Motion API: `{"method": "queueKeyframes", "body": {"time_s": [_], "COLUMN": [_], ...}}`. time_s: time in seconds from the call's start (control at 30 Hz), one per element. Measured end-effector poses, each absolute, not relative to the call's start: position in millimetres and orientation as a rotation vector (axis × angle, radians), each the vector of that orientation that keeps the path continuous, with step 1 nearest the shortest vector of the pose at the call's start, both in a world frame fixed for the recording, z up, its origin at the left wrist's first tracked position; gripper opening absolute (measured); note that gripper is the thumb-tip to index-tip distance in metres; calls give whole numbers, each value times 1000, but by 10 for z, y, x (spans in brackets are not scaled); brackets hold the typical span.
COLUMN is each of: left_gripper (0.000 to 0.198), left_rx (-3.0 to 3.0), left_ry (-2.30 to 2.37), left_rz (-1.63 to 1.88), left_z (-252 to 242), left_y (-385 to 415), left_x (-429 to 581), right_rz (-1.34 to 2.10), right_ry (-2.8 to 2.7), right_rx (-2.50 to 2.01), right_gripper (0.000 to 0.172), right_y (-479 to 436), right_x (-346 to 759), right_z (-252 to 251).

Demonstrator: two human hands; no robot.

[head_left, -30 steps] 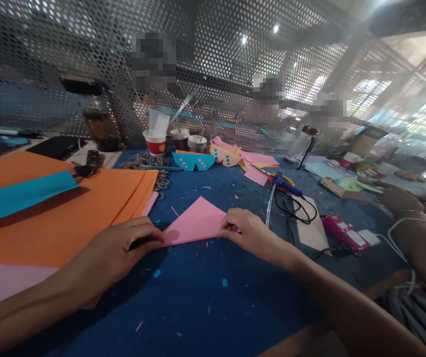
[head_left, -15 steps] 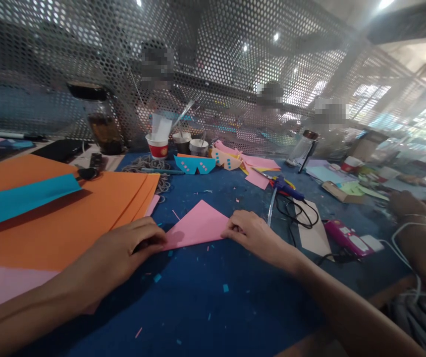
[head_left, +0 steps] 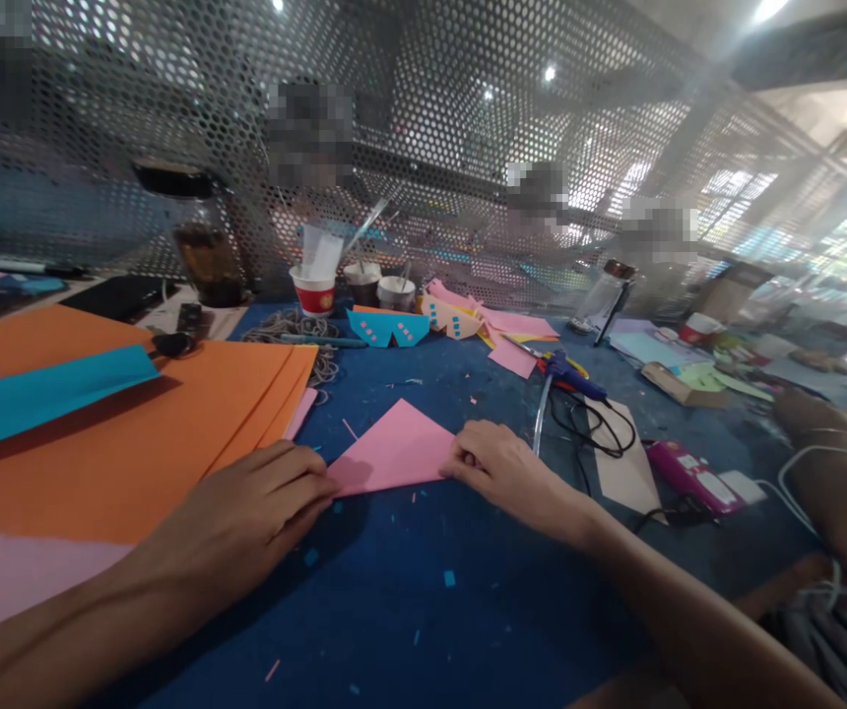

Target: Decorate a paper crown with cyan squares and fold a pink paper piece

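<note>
The pink paper (head_left: 394, 451), folded to a triangle, lies flat on the blue tabletop (head_left: 430, 611), just beside the orange sheets (head_left: 135, 433). The left hand (head_left: 246, 512) presses stretched fingers flat on the paper's left corner, its grip closed around nothing. The right hand (head_left: 501, 468) has a narrow grip, with fingertips pinched on the right corner, and a glue gun (head_left: 571, 374) lies near behind it.

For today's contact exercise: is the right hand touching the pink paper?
Touching. Head view shows the right hand pressing fingertips on the pink paper, at its corner.
</note>
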State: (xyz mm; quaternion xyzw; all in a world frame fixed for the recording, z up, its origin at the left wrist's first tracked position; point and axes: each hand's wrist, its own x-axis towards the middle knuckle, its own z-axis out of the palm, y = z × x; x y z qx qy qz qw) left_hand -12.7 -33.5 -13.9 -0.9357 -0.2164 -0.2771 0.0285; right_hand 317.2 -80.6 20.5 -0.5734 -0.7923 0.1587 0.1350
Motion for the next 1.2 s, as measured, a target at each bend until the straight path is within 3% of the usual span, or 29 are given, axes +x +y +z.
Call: {"method": "queueKeyframes", "body": {"time_s": [0.37,0.53,0.8,1.2], "left_gripper": [41,59,42,44], "left_rx": [-2823,-2821,-2793,-2763], "left_ry": [-598,-625,-556,-514], "left_rz": [-659,-594,-689,-749], "left_z": [-300,-438,-307,-176], "left_y": [-347,-349,-445,-539], "left_x": [-211,-299,-190,-80], "right_rz": [357,341,412,354], "right_ry": [-2323,-2308,-2309,-2315], "right_rx": [-1724,-1693,-1705,-1755], "right_gripper": [32,32,29,30], "right_y": [-805,-804,-795,-826], "right_x": [3188,3211,3221,3165], "right_z": [188,150,179,207]}}
